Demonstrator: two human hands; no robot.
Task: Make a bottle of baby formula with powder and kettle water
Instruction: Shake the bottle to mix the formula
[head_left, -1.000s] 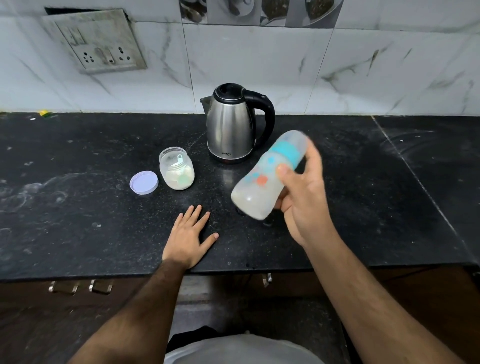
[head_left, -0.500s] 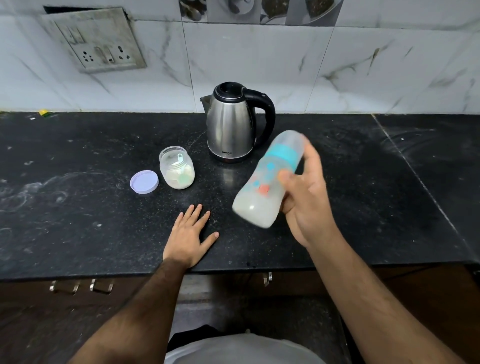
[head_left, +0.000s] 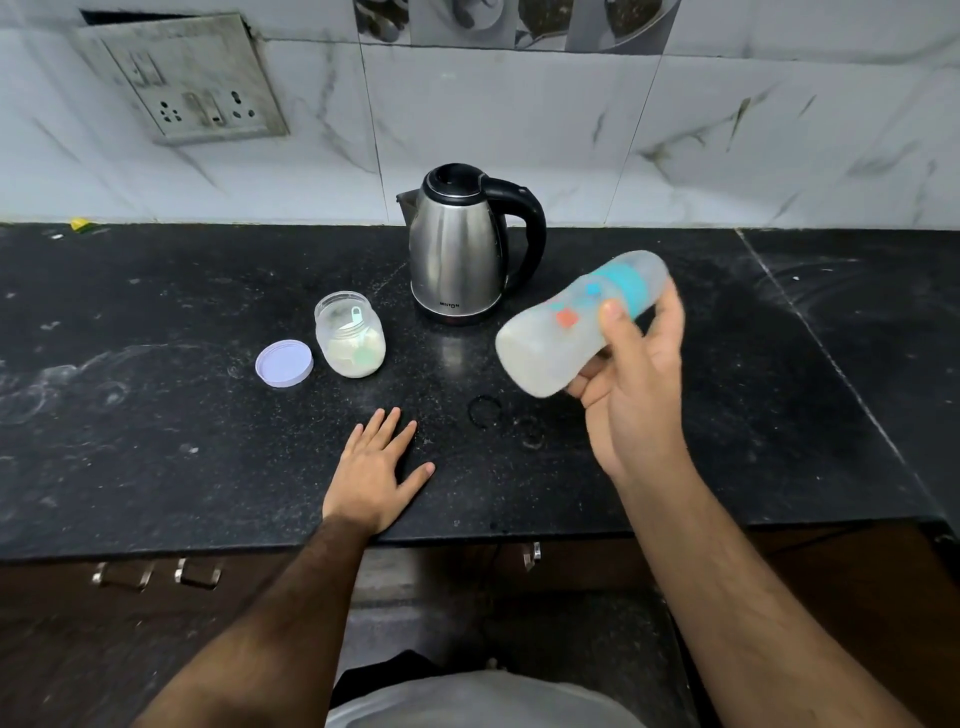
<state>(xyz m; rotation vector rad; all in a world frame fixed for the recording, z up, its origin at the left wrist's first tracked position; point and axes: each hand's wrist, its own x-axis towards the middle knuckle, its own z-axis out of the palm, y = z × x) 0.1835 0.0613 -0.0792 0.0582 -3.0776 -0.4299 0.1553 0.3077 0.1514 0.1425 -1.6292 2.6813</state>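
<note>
Head view: the right hand (head_left: 636, 384) is wrapped around a baby bottle (head_left: 576, 322), held in the air and tilted almost flat, its base toward the left and its capped end up to the right; milky liquid fills it, and its printed marks are too blurred to read. The left hand (head_left: 376, 467) lies flat and spread on the black table (head_left: 156, 415), holding nothing, close to the front edge. Between the two hands the table is bare except for faint ring marks. Further back, an open powder jar (head_left: 350, 335) stands just beside its lilac lid (head_left: 284, 362). Behind it the steel kettle (head_left: 460, 249), lettered "MILTON" as far as can be read, stands near the tiled wall (head_left: 519, 114).
</note>
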